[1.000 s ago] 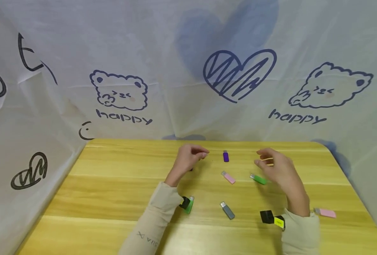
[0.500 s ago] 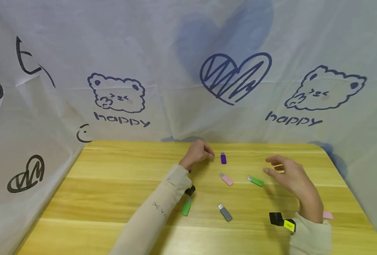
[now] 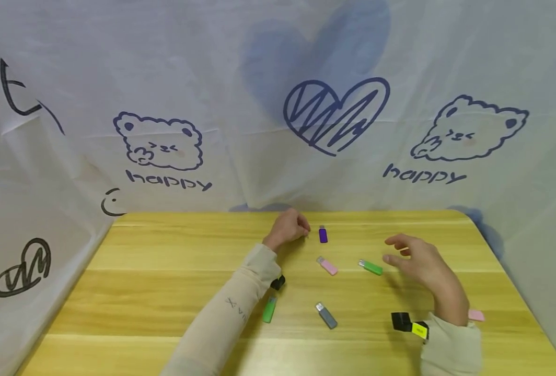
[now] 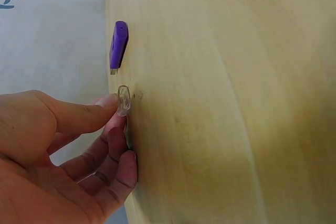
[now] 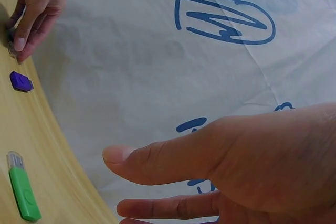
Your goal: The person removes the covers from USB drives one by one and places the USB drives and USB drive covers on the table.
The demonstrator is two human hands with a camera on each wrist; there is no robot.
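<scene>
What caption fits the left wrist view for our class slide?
The left hand pinches a small clear piece near a purple USB stick on a wood-grain table.

We are seeing the bare right hand (image 5: 236,166) cut off at four o'clock in the right wrist view.

Wood-grain table (image 3: 141,292): six USB sticks (image 3: 327,317), purple, grey, two green, two pink.

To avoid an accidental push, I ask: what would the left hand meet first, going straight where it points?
Probably the purple USB flash drive, just right of the left hand in the head view. The clear cap it pinches would likely lead; the hand's height is unclear.
</scene>
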